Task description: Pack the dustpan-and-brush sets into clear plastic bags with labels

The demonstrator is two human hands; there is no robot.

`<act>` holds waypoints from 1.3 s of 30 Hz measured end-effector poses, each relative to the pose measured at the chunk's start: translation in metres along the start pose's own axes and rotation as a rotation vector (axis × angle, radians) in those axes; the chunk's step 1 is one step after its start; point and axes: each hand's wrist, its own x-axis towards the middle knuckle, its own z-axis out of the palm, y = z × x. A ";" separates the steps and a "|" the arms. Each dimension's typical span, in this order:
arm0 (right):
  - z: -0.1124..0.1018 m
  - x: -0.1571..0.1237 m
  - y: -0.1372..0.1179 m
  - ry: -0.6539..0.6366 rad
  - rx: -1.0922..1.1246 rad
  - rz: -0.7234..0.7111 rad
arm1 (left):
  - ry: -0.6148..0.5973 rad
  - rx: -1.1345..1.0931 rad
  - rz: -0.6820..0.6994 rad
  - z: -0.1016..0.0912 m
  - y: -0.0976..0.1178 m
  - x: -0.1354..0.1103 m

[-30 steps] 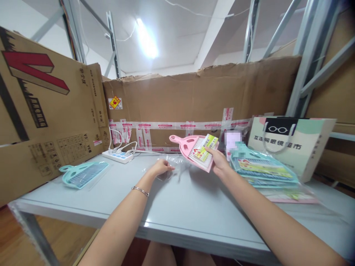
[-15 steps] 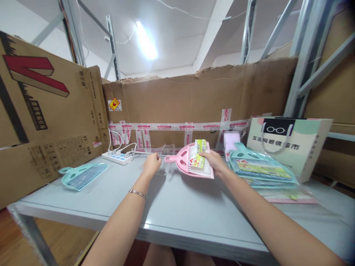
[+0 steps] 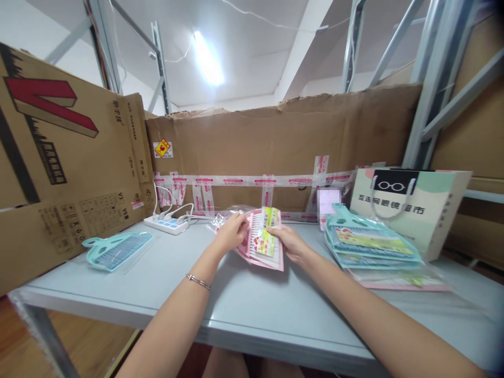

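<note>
A pink dustpan-and-brush set (image 3: 263, 241) with a yellow-green paper label is held just above the grey table (image 3: 252, 304), near its middle. My right hand (image 3: 288, 242) grips its right side, fingers curled round the edge. My left hand (image 3: 231, 232) is closed on a clear plastic bag (image 3: 220, 219) at the set's left end, and the handle end of the set lies inside that bag. A thin bracelet sits on my left wrist.
A stack of teal and pink dustpan sets in bags (image 3: 370, 242) lies at the right, in front of a paper carrier bag (image 3: 413, 205). A bagged teal set (image 3: 118, 248) lies at the left. A white power strip (image 3: 166, 222) sits at the back. Cardboard walls surround the table.
My right hand has swung the pink set down and left, turning it. My left hand lifted the clear bag off the table and now holds it over the set's handle end.
</note>
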 end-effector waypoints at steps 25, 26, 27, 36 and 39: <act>0.003 0.007 0.000 0.344 0.419 -0.216 | 0.594 -0.316 -0.460 0.001 0.033 0.001; 0.004 0.005 0.000 0.347 0.426 -0.218 | 0.541 -0.472 -0.604 0.003 0.032 0.002; 0.005 0.004 0.001 0.346 0.432 -0.219 | 0.422 -0.649 -0.719 0.006 0.033 0.002; 0.005 0.008 0.003 0.244 0.335 -0.154 | 0.031 -1.161 -0.604 0.018 0.048 -0.002; -0.009 0.017 -0.003 0.316 0.242 -0.152 | 0.019 -1.132 -0.620 0.017 0.038 -0.001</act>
